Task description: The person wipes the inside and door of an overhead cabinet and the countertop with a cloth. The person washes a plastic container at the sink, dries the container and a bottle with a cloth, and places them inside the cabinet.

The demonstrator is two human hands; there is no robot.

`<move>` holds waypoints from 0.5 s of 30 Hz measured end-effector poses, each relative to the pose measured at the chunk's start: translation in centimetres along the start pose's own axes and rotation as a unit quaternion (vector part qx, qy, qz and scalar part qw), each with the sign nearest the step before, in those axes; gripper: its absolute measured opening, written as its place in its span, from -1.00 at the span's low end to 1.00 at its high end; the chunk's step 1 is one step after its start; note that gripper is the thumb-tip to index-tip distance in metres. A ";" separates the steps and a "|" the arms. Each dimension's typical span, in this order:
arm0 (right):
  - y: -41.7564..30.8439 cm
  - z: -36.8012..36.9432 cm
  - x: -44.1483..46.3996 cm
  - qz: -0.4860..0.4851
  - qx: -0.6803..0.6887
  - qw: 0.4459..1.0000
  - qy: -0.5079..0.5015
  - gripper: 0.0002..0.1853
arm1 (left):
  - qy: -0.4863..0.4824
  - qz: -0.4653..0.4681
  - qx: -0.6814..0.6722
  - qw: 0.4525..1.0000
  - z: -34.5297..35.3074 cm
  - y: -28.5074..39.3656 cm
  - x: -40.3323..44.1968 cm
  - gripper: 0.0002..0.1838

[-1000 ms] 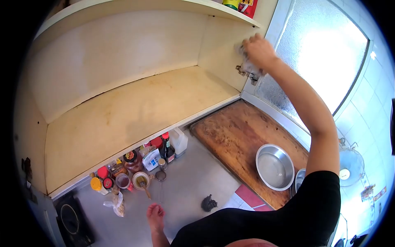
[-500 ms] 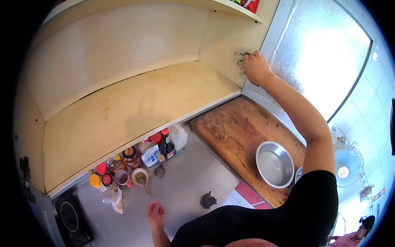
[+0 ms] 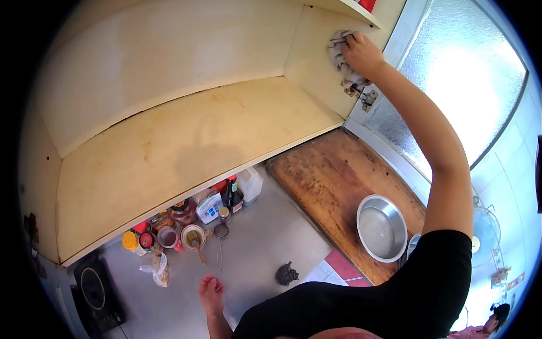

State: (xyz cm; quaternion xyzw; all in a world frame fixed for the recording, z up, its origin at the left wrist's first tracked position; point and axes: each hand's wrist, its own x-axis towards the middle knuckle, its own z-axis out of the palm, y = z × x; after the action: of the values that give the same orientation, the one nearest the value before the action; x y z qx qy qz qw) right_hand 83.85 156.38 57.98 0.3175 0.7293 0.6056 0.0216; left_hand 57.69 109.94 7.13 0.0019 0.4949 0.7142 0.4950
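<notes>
My right hand (image 3: 363, 55) presses a crumpled, greyish-white cloth (image 3: 340, 52) against the inner right side wall (image 3: 316, 68) of a cream cabinet. Just below the cloth, a metal hinge (image 3: 368, 100) is fixed at the wall's front edge. My left hand (image 3: 211, 292) hovers over the steel counter (image 3: 248, 248), its fingers loosely curled and apart, with nothing visible in them. A strainer with a thin handle (image 3: 221, 231) and a bowl with a brush in it (image 3: 193, 236) lie nearest to it.
Several jars and bottles (image 3: 183, 213) stand under the cabinet shelf (image 3: 186, 135). A metal basin (image 3: 382, 229) rests on a wooden board (image 3: 322, 181) at right. A dark scouring pad (image 3: 287, 274) lies on the counter; an induction cooker (image 3: 96, 291) stands left. Another person (image 3: 491, 325) appears at lower right.
My right hand has moved up the side wall with the cloth, and the hinge below has come into view. My left hand stays about where it was.
</notes>
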 end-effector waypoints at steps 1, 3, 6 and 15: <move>-0.6 0.5 0.7 -0.003 0.002 1.000 0.005 -0.77 | -0.008 0.004 -0.003 1.000 -0.2 -0.2 0.0 -0.84; -2.0 2.3 2.4 0.009 0.030 0.999 0.043 -0.78 | -0.023 0.015 -0.011 1.000 -0.8 -0.5 0.2 -0.83; -5.1 3.2 4.4 0.027 0.053 0.998 0.023 -0.77 | 0.021 0.009 -0.011 1.000 -0.9 -0.1 -0.1 -0.82; -13.0 2.7 3.3 -0.045 0.114 0.977 -0.177 -0.69 | 0.013 0.013 -0.019 1.000 -1.3 0.0 -1.4 -0.83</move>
State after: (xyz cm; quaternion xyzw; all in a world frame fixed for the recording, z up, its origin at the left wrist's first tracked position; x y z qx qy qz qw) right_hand 76.62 159.53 46.75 0.3867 0.7916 0.4516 0.1410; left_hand 57.73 108.05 7.11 -0.0101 0.4878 0.7294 0.4795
